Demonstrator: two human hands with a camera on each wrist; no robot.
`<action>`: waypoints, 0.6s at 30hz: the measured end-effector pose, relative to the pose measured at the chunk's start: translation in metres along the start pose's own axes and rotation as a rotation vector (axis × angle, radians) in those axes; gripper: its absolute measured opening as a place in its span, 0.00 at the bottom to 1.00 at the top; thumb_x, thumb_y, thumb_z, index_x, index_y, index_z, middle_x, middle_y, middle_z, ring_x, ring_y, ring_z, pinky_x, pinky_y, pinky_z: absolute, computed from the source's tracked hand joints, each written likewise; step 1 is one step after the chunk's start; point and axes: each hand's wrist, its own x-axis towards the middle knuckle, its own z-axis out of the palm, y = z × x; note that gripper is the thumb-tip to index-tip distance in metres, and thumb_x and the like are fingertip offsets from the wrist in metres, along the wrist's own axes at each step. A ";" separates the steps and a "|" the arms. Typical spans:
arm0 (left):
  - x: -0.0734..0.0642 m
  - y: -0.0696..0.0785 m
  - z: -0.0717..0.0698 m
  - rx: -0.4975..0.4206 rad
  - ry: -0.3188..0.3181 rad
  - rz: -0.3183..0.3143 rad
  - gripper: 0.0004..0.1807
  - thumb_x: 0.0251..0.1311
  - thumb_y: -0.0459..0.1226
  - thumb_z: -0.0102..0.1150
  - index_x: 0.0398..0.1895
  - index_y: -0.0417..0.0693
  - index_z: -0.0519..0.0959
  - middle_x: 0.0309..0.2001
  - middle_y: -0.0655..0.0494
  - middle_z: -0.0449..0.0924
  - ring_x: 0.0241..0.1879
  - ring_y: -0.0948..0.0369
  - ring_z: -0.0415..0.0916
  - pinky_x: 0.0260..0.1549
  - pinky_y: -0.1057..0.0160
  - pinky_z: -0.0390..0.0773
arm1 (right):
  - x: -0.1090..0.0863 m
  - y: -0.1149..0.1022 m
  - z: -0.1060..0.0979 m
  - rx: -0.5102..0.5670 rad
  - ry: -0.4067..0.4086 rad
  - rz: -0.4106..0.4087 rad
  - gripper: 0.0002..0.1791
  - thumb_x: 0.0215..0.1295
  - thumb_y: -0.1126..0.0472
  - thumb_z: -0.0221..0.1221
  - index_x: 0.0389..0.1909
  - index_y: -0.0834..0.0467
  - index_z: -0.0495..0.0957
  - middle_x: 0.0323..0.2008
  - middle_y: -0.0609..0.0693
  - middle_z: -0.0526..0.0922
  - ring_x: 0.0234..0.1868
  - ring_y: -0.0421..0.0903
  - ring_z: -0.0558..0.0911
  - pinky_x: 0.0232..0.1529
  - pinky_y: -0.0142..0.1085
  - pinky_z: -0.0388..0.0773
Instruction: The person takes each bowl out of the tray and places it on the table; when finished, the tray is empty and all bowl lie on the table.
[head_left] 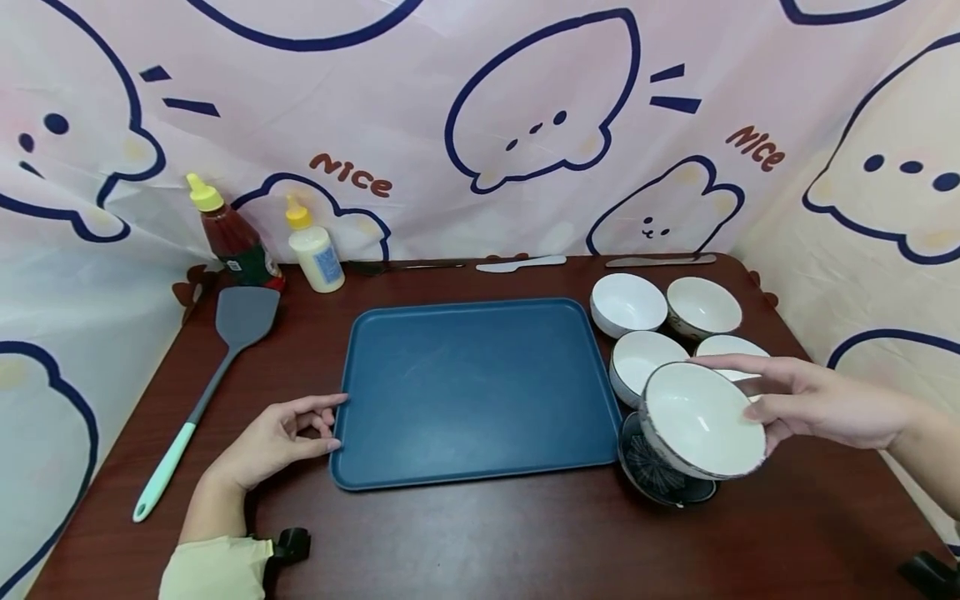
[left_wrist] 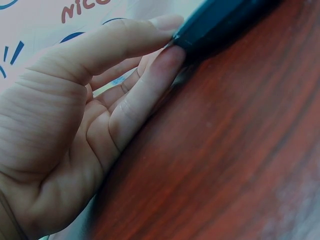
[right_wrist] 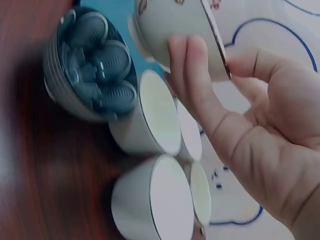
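A dark blue rectangular tray lies in the middle of the table. My left hand is at its left side; in the left wrist view, thumb and finger pinch the tray's rim. My right hand grips a white bowl by its side, thumb over the rim and fingers underneath. This bowl is tilted above a dark patterned bowl, partly covering it in the head view. A flower print shows on the held bowl's outer wall in the right wrist view.
Several white bowls stand right of the tray. A grey spatula with a mint handle lies at left. Behind are a red sauce bottle, a cream squeeze bottle and knives along the back edge, against a printed cloth.
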 end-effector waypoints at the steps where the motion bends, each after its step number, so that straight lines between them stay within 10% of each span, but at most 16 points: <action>1: 0.000 0.000 0.000 0.004 0.001 0.000 0.34 0.57 0.37 0.71 0.67 0.44 0.72 0.41 0.45 0.76 0.36 0.61 0.79 0.34 0.65 0.81 | -0.004 0.000 -0.003 -0.016 0.008 0.016 0.37 0.75 0.78 0.36 0.80 0.54 0.41 0.62 0.54 0.74 0.49 0.61 0.83 0.42 0.55 0.83; 7: -0.001 0.002 0.001 0.009 0.001 0.006 0.33 0.57 0.37 0.71 0.67 0.42 0.72 0.41 0.44 0.76 0.36 0.61 0.79 0.34 0.66 0.80 | -0.032 0.003 -0.016 -0.148 0.109 0.167 0.37 0.76 0.74 0.41 0.80 0.50 0.42 0.56 0.49 0.78 0.44 0.63 0.84 0.40 0.55 0.83; 18: 0.001 0.003 0.002 0.011 0.003 0.019 0.33 0.57 0.36 0.71 0.67 0.41 0.72 0.41 0.45 0.76 0.36 0.62 0.78 0.34 0.66 0.80 | -0.066 0.030 -0.038 -0.074 0.101 0.254 0.40 0.75 0.74 0.42 0.80 0.47 0.40 0.58 0.46 0.77 0.46 0.62 0.84 0.40 0.57 0.83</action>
